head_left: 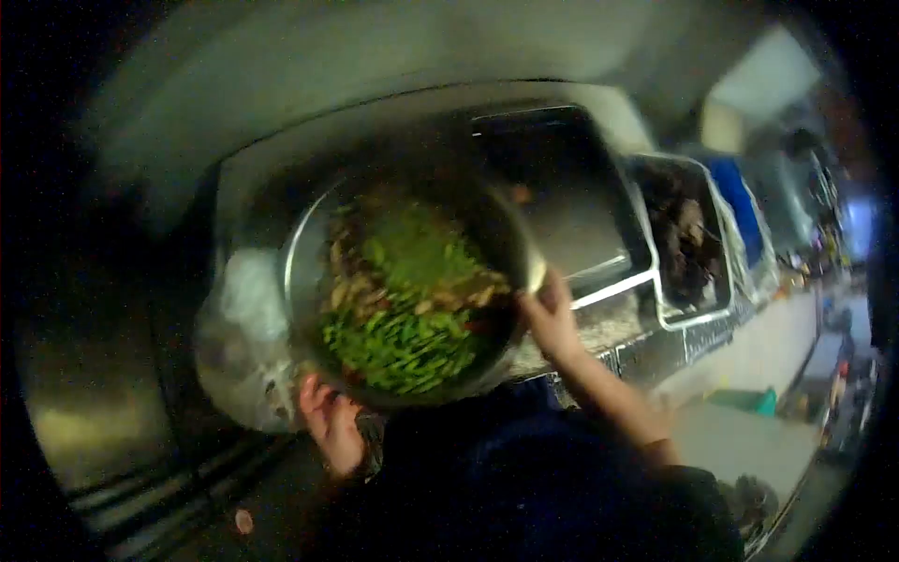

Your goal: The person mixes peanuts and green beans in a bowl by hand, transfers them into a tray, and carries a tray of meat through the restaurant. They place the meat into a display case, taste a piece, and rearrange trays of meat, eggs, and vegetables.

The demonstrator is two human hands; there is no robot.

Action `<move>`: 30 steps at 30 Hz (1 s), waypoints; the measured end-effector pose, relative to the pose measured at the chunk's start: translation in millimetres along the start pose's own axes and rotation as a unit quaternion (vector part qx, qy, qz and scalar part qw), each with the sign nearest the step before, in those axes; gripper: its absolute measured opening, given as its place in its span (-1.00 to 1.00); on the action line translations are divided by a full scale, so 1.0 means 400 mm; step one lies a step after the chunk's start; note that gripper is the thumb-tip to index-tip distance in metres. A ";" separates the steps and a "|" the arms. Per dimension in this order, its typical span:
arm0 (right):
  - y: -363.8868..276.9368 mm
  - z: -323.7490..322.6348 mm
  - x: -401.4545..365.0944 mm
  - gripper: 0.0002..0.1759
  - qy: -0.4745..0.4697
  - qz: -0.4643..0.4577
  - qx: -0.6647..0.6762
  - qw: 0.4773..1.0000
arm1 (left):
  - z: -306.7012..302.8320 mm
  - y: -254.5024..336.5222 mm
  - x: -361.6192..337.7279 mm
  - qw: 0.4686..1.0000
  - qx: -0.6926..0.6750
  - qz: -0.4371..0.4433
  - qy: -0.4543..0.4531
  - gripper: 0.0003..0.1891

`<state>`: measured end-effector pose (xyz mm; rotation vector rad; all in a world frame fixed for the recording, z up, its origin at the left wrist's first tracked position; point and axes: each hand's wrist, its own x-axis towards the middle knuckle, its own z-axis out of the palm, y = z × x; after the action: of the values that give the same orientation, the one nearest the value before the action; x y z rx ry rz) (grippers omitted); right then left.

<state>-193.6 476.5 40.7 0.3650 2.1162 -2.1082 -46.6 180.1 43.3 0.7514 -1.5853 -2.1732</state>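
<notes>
A large round metal bowl fills the middle of the view. Inside it lie chopped green vegetables, with a paler green heap and brownish pieces around them. My right hand is closed on the bowl's right rim. At the lower left of the bowl, my left hand holds its outer side with bent fingers; the exact contact is blurred. A clear plastic bag with something white in it sits against the bowl's left side.
Behind and right of the bowl is a rectangular metal tray. Beyond it stands a smaller metal-rimmed tray with dark contents, beside a blue item. A pale floor shows at right, with a green object.
</notes>
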 end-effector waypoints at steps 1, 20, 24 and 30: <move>0.092 -0.014 -0.014 -0.42 0.038 -0.160 -0.073 0.984 | 0.049 0.020 -0.009 0.997 -0.006 -0.021 0.079 -0.40; 0.096 -0.322 -0.146 -0.67 -0.121 -0.286 -0.627 0.714 | 0.034 -0.052 0.025 0.990 0.115 -0.021 0.073 -0.15; 0.072 -0.313 -0.146 -0.61 -0.166 -0.267 -0.584 0.749 | 0.062 -0.052 0.013 0.971 0.092 -0.061 0.210 -0.59; -0.037 -0.282 0.035 -0.63 -0.129 -0.239 -0.500 0.823 | 0.050 -0.084 0.024 0.978 0.033 -0.052 0.197 -0.68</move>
<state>-202.2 590.0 52.7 -0.5860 2.9040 -0.7846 -65.3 200.3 13.9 1.2232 -1.4421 -1.8918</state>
